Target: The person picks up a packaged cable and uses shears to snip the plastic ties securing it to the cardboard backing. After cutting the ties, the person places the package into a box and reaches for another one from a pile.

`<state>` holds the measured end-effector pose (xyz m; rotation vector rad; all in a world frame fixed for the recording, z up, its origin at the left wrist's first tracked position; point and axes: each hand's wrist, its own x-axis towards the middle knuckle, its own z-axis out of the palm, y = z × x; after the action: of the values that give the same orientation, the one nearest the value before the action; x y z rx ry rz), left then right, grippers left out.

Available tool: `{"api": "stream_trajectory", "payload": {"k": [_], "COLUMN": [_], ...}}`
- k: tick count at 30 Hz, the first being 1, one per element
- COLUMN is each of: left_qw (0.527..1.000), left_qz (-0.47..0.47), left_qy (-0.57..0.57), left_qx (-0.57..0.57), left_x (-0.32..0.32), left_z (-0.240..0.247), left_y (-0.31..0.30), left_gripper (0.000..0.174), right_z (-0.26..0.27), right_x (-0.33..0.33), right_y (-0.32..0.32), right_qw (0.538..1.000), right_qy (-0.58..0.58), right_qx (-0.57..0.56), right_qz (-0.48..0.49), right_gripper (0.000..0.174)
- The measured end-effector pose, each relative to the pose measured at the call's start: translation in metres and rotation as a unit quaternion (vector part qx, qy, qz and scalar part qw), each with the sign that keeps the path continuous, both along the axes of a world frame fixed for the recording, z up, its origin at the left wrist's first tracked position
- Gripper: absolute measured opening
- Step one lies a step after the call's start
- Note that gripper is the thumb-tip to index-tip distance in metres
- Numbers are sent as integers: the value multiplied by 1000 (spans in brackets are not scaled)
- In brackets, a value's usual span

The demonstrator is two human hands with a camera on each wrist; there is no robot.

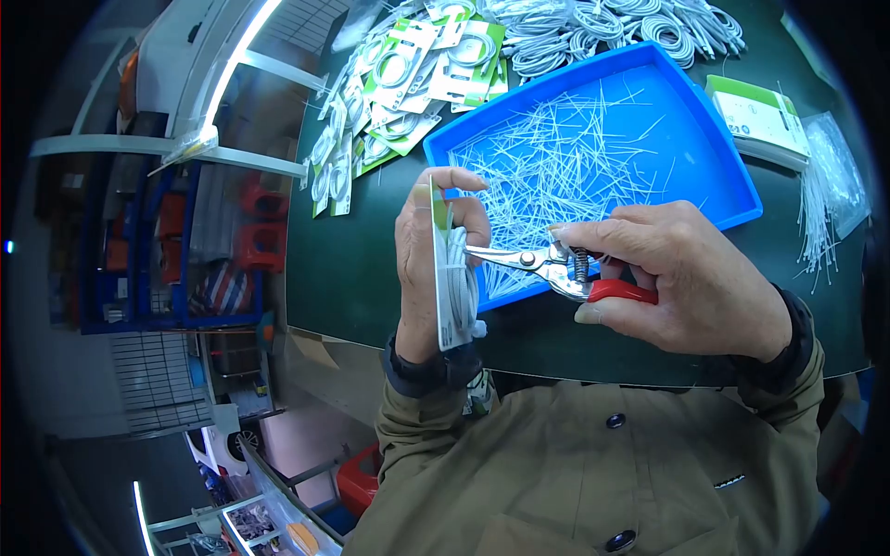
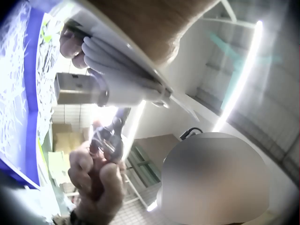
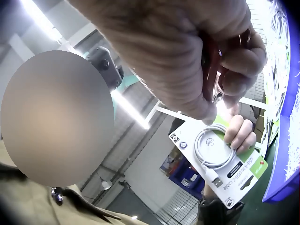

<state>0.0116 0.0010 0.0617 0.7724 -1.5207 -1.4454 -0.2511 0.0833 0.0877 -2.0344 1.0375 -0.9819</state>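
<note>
The left hand (image 1: 414,269) grips a white and green card (image 1: 441,278) carrying a coiled white cable (image 1: 457,278), the card seen nearly edge-on in the head view. In the right wrist view the card (image 3: 243,180) faces the camera, a USB plug (image 3: 216,181) at its lower part and the left fingers (image 3: 240,133) over one edge. Red-handled cutters (image 1: 528,259) are held in the right hand (image 1: 686,278), their tips at the coil's edge. Whether the tips touch a tie cannot be told.
Behind the hands lies a blue tray (image 1: 686,139) with many thin white strips (image 1: 575,139). Carded cables (image 1: 399,74) are piled at the back left, bundled grey cables (image 1: 640,28) at the back. A white-green card stack (image 1: 760,120) and a plastic bag (image 1: 834,167) lie right.
</note>
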Motion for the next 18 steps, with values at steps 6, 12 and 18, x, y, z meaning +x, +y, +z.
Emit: {"api": "stream_trajectory", "payload": {"k": [6,12,18], "left_qw": [955,943,966], "left_qz": [-186,-184,-69], "left_qy": [165,131,92], "left_qx": [164,244,232], "left_x": [3,-46,-70], "left_z": [-26,-31,-45], "left_y": [-5,25,34], "left_gripper": [78,66,58], "right_z": [3,-21,-24], "right_x": [-1,8,9], "right_y": [-4,-19,-20], "right_qw": [994,938,950], "right_qy": [-38,-280,-241], "right_qx": [44,193,166], "right_qz": [-91,-71,-110], "right_gripper": [39,32,37]}}
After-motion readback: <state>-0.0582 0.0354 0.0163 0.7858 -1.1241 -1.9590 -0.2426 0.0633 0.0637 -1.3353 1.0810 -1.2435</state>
